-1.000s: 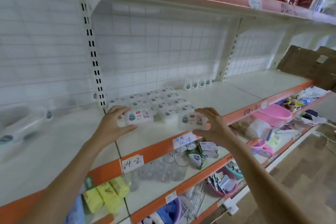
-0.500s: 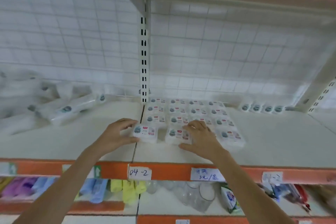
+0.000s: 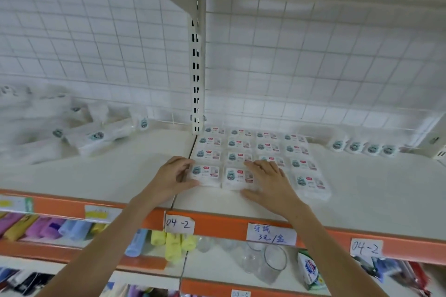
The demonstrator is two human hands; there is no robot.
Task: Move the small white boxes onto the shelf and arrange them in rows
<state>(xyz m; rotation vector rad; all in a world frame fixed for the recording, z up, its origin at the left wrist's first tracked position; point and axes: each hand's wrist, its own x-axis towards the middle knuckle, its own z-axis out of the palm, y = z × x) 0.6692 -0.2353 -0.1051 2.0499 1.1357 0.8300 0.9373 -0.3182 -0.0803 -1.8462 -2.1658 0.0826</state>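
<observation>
left hand (image 3: 172,176) grips front-left box (image 3: 206,174) | right hand (image 3: 268,179) flat on next box (image 3: 237,177), thumb at its front | squaring front row on shelf (image 3: 362,200)

I am standing in a shop: handwritten price tags (image 3: 270,234) hang on the orange-edged shelf (image 3: 362,200), with drinking glasses (image 3: 274,263) and rolled towels (image 3: 172,242) stocked below it.

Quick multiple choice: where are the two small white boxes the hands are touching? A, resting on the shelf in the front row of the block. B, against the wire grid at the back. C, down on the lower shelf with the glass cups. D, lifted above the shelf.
A: the left hand and right hand hold two small white boxes flat on the shelf, fronting the block.
</observation>
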